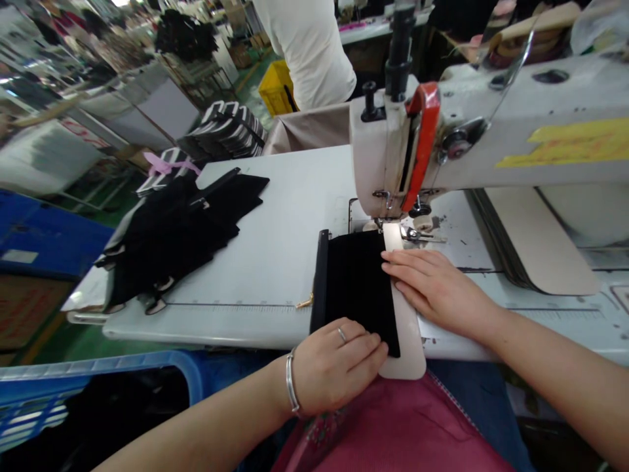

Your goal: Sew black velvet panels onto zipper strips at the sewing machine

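Observation:
A black fabric piece with a zipper along its left edge lies on the white sewing table, its far end under the presser foot of the sewing machine. My left hand, with a ring and a bracelet, grips the near edge of the fabric with curled fingers. My right hand lies flat, fingers stretched out, on the fabric's right edge and on a white template strip beneath it.
A pile of black fabric pieces lies at the table's left. Blue crates stand below left. A person in a white shirt stands behind the table beside a yellow bin. Pink cloth covers my lap.

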{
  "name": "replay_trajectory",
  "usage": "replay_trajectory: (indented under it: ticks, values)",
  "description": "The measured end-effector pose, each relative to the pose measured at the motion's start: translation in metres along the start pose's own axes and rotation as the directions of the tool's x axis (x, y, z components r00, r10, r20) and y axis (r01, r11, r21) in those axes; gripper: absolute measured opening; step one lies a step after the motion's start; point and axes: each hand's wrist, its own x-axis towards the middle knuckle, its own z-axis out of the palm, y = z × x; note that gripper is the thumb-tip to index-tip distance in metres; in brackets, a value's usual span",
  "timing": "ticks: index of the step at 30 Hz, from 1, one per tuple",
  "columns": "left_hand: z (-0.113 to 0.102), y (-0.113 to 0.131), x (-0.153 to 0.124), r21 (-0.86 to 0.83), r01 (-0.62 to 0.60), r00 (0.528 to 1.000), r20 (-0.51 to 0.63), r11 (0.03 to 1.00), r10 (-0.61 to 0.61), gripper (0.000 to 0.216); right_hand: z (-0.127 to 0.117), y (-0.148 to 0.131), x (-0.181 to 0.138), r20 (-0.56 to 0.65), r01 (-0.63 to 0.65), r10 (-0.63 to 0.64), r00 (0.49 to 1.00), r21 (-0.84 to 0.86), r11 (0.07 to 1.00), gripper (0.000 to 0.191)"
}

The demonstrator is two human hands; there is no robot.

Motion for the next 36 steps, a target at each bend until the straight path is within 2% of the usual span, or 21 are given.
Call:
replay_trajectory:
  ticks: [2, 5, 8, 11, 13, 36]
  values:
    - [-0.003, -0.004, 0.006, -0.055, 0.003, 1.000, 0.027, 0.998, -0.002, 0.021, 0.000, 0.000, 0.000, -0.014, -0.004, 0.004, 1.000, 0.009, 1.000, 0.036]
    - [-0.003, -0.027, 0.020, -0.148, 0.110, 0.993, 0.056, 0.983, -0.103, 0.022, 0.001, 0.000, -0.001, -0.029, -0.010, 0.011, 1.000, 0.024, 1.000, 0.038]
    - [0.004, -0.067, 0.038, -0.046, 0.244, 0.970, 0.024, 0.969, -0.243, 0.029, 0.001, -0.001, -0.002, -0.017, -0.011, 0.011, 1.000, 0.020, 1.000, 0.038]
    - [0.018, -0.100, 0.050, 0.059, 0.278, 0.958, 0.051, 0.959, -0.281, 0.033, 0.001, -0.001, -0.002, -0.004, -0.016, 0.016, 1.000, 0.010, 1.000, 0.037]
    - [0.025, -0.111, 0.052, 0.084, 0.278, 0.955, 0.082, 0.957, -0.284, 0.032, 0.001, -0.002, -0.002, -0.008, -0.021, 0.021, 1.000, 0.016, 1.000, 0.038]
    - [0.026, -0.113, 0.050, 0.038, 0.279, 0.958, 0.051, 0.960, -0.281, 0.032, 0.001, -0.004, -0.001, 0.010, -0.046, 0.046, 0.999, -0.011, 0.999, 0.033]
